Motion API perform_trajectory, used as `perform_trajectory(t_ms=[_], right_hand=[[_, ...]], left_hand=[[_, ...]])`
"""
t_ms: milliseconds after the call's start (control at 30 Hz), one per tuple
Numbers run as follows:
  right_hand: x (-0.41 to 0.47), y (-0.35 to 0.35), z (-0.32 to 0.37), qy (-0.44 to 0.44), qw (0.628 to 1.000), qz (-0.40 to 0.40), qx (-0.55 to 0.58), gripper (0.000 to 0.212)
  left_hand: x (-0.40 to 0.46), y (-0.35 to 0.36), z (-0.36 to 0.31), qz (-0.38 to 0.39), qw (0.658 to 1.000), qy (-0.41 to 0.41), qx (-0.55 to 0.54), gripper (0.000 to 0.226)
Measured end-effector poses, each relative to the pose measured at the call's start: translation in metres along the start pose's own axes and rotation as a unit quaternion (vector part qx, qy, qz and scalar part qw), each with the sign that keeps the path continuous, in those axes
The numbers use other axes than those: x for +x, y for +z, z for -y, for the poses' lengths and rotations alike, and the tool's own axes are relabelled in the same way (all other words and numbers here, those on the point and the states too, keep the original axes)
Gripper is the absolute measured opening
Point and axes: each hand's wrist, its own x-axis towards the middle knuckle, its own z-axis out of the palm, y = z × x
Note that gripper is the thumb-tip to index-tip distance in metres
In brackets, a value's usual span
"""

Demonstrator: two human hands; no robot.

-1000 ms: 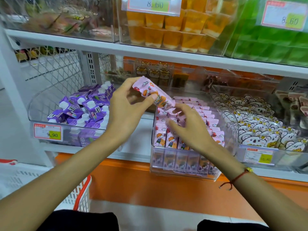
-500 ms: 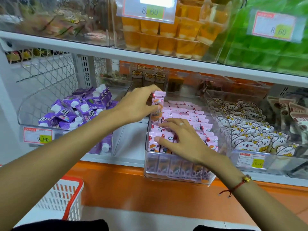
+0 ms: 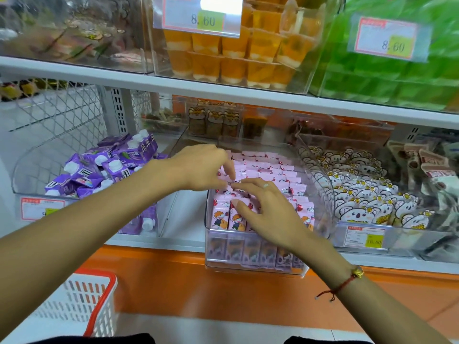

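Two hands are held over rows of small pink glossy film packets point(image 3: 273, 173), each printed with a cartoon figure and stood upright in tight ranks inside a clear rigid plastic bin point(image 3: 255, 268) on the lower white shelf point(image 3: 154, 240). The left hand point(image 3: 201, 167) is bent at the knuckles, its fingers point(image 3: 231, 170) pointed down onto the crimped top edges near the bin's left wall; whether a packet is pinched cannot be told. The right hand point(image 3: 270, 212) is laid flat on the front rows with its fingers spread wide and nothing gripped. A red cord bracelet point(image 3: 344, 285) is worn on that wrist. Boxy purple cartons with round white caps point(image 3: 116, 162) are heaped in a curved clear bin to the left, and a white latticed plastic basket with a red rim point(image 3: 82, 301) is seen below.
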Motion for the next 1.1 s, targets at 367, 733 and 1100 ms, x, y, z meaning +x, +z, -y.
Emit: perform_trajectory(t_ms=[367, 733, 1100], right_hand=[[-0.012, -0.007, -0.003, 0.014, 0.999, 0.031, -0.018, 0.042], [-0.015, -0.013, 0.007, 0.023, 0.998, -0.005, 0.058, 0.047], [-0.022, -0.028, 0.043, 0.015, 0.943, -0.073, 0.323, 0.028]], left_hand=[[-0.006, 0.007, -0.002, -0.151, 0.985, -0.06, -0.06, 0.008], [-0.053, -0.006, -0.042, -0.452, 0.793, -0.078, -0.402, 0.002], [-0.059, 0.007, -0.054, -0.373, 0.74, -0.069, -0.555, 0.013]])
